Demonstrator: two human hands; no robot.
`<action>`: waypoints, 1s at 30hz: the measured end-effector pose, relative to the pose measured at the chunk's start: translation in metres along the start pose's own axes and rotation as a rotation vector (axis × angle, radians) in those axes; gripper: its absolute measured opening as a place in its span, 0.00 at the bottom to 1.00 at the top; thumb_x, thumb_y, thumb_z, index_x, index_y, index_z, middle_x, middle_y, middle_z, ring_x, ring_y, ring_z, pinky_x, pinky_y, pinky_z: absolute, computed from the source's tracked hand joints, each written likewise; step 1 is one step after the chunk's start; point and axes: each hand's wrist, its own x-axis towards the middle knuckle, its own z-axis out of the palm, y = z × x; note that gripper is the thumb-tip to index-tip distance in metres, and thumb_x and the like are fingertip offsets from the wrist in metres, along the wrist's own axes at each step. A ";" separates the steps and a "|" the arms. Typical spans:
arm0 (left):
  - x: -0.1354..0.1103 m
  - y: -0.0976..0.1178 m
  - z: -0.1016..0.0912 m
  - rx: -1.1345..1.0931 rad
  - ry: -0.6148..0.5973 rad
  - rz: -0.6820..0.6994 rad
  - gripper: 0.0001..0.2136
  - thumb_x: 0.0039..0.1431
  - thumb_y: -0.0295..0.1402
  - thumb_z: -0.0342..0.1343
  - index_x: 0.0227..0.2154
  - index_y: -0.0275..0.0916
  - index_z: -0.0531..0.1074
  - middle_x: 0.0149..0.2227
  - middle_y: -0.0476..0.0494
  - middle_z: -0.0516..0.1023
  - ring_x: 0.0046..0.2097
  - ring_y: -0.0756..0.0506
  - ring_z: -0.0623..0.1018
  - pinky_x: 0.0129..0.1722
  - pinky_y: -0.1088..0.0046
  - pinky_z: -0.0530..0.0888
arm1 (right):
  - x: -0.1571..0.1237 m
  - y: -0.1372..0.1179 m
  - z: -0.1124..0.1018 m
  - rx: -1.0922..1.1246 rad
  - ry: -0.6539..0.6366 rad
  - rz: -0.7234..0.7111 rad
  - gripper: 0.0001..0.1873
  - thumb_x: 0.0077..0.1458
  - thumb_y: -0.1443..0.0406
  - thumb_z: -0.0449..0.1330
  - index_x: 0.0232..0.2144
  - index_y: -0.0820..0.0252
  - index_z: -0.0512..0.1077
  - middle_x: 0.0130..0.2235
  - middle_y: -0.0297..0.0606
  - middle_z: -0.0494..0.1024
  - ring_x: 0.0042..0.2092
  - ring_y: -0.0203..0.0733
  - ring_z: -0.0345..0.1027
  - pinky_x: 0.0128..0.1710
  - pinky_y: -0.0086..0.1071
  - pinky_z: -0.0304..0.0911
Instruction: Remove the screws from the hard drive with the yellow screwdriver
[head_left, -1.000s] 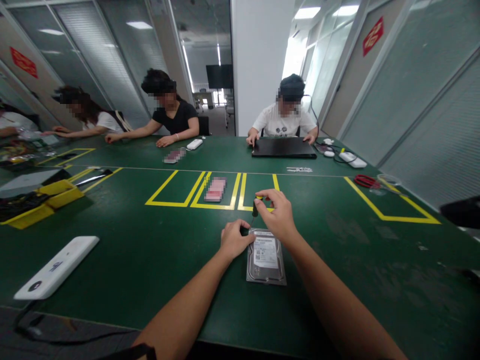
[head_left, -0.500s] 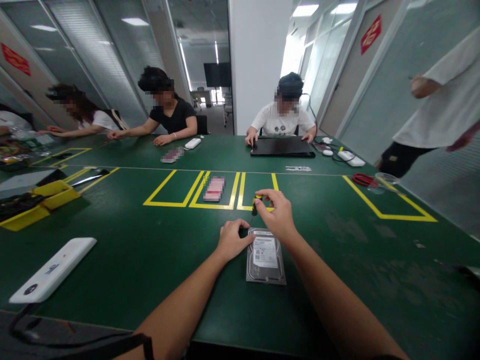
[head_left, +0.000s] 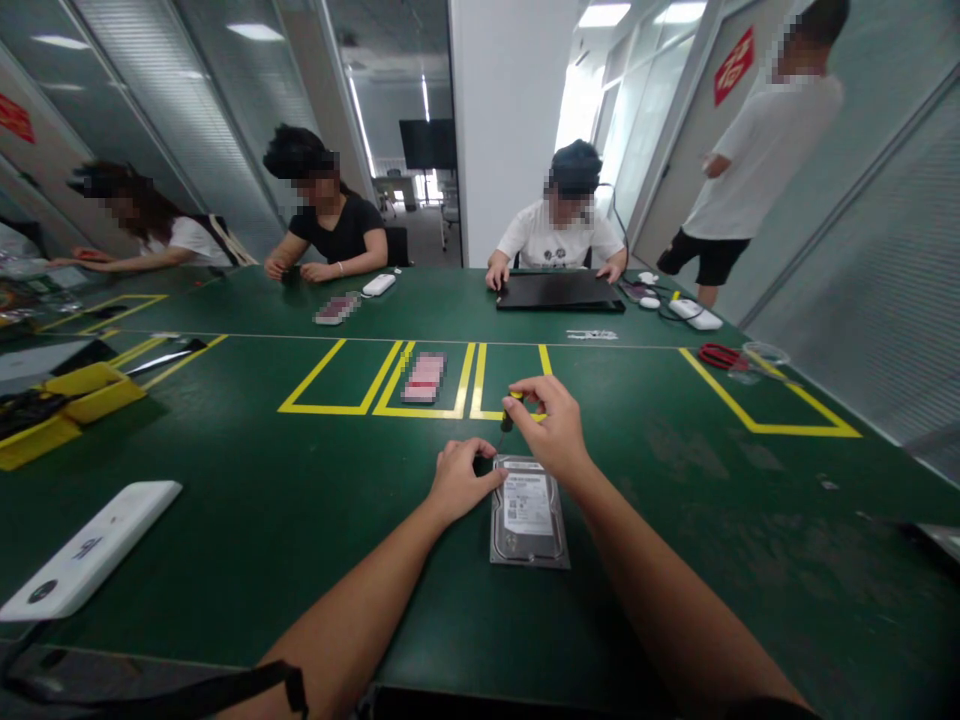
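Observation:
A silver hard drive point(head_left: 531, 530) with a white label lies flat on the green table in front of me. My right hand point(head_left: 553, 425) pinches the yellow-and-black handle of a small screwdriver point(head_left: 508, 415) between thumb and fingers. The screwdriver stands nearly upright, its thin shaft pointing down at the drive's far left corner. Against that same corner, my left hand point(head_left: 461, 478) grips the drive, thumb on its top and index finger close to the screwdriver's tip. Exactly where the tip touches is too small to make out.
A white power bank point(head_left: 90, 550) with a black cable lies at left, near yellow bins point(head_left: 97, 393). Yellow tape marks frames around a pink phone point(head_left: 424, 378). Red-handled scissors point(head_left: 720, 356) lie at right. Across the table, people sit, one holding a black panel point(head_left: 559, 291); another person stands at right.
My hands, the screwdriver and the hard drive hold nearly the same pose. The view has shifted slightly. The standing person at right has moved farther off, and a seated person's hands have come together.

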 end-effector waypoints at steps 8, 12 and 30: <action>0.000 0.002 0.001 -0.001 -0.003 -0.025 0.13 0.52 0.40 0.65 0.39 0.44 0.74 0.43 0.49 0.80 0.48 0.40 0.74 0.50 0.64 0.67 | -0.001 0.000 0.001 -0.011 0.025 0.000 0.06 0.57 0.64 0.61 0.38 0.57 0.74 0.36 0.37 0.76 0.38 0.42 0.67 0.39 0.36 0.62; 0.001 0.003 0.000 0.002 -0.006 -0.038 0.12 0.52 0.39 0.64 0.39 0.44 0.74 0.43 0.49 0.80 0.48 0.40 0.74 0.51 0.63 0.67 | -0.001 0.001 0.001 -0.017 0.029 -0.002 0.06 0.57 0.64 0.60 0.38 0.57 0.74 0.37 0.37 0.76 0.38 0.42 0.67 0.39 0.36 0.62; 0.000 0.003 0.003 0.032 -0.004 -0.047 0.11 0.55 0.41 0.62 0.39 0.43 0.74 0.43 0.47 0.80 0.49 0.40 0.73 0.49 0.63 0.67 | 0.000 -0.001 -0.001 -0.035 0.023 0.006 0.06 0.57 0.62 0.60 0.37 0.56 0.75 0.36 0.37 0.76 0.38 0.43 0.68 0.37 0.36 0.61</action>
